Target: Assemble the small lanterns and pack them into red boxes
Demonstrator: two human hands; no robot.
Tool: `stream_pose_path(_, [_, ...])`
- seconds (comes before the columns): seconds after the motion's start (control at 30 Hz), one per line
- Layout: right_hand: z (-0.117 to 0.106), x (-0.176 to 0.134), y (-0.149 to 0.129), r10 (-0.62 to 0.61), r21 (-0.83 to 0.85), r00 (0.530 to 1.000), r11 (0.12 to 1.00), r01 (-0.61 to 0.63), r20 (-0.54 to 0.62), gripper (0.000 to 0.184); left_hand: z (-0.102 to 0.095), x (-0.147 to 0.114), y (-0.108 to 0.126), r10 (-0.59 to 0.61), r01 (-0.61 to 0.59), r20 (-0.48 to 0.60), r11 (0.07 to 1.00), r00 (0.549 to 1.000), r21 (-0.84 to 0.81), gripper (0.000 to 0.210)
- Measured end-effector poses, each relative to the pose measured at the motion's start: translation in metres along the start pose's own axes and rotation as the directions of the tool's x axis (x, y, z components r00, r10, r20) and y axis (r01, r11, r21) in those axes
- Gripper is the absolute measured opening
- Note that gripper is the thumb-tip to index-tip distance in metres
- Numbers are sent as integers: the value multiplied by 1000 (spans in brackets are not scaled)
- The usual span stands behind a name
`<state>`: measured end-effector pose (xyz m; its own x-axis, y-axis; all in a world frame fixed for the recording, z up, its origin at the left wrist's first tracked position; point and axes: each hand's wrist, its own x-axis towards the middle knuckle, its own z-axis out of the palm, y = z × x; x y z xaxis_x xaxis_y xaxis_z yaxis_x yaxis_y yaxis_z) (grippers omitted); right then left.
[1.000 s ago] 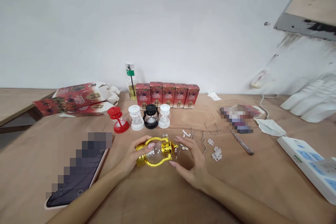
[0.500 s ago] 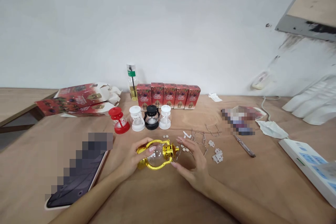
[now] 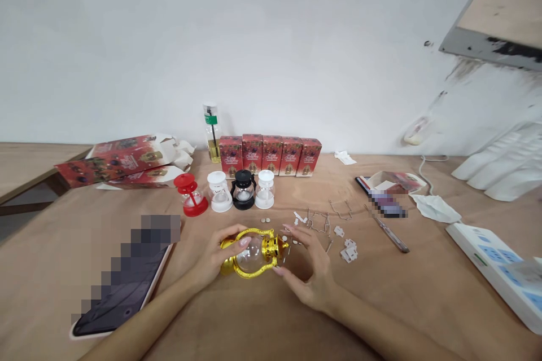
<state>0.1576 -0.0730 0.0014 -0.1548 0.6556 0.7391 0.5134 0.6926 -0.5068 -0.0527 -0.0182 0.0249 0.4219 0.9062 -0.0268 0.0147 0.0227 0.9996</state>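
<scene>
Gold lantern (image 3: 254,258) lies on its side in front of the person, mid-table, base to L, pointed top to R; can't tell if it's on the table (image 3: 262,324) or held a bit above. Its hoop (image 3: 254,275) arcs round the clear globe.

L hand (image 3: 212,256) has the lantern gripped at the base end, fingers curled over the far side, thumb lying along the globe. R hand (image 3: 314,273) is half spread in a C round the top end, thumb & fingers well apart, no firm hold on anything; thumb tip is right by the hoop end, contact can't be told.

Beyond the hands, a row of 4 small upright lanterns, L to R: red lantern (image 3: 190,197), white lantern (image 3: 219,196), black lantern (image 3: 243,190), 2nd white lantern (image 3: 265,190). Behind them, 5 red boxes (image 3: 271,155) side by side nr the wall, w/ bottle (image 3: 212,138) just L of them. Opened cartons (image 3: 127,156) far L; phone (image 3: 116,307) nr L forearm, partly blurred out.

R of the lantern: small discs (image 3: 265,220), bent wires (image 3: 319,221), white clips (image 3: 349,251), then a knife (image 3: 393,237). Power strip (image 3: 495,268) at far R, paper (image 3: 436,207) just behind its far end.
</scene>
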Motion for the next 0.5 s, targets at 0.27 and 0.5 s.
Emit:
stream_pose_path(0.27, [3,0,1,19,15,1000,1000,-18,-16,46,-3,2,-7,-11,12,6,996,1000,-83,33])
stream_pose_path(0.5, [3,-3,2,142,-10,972,990,-143,187,57,-1,5,-13,-82,32,-176,963,981,-269,41])
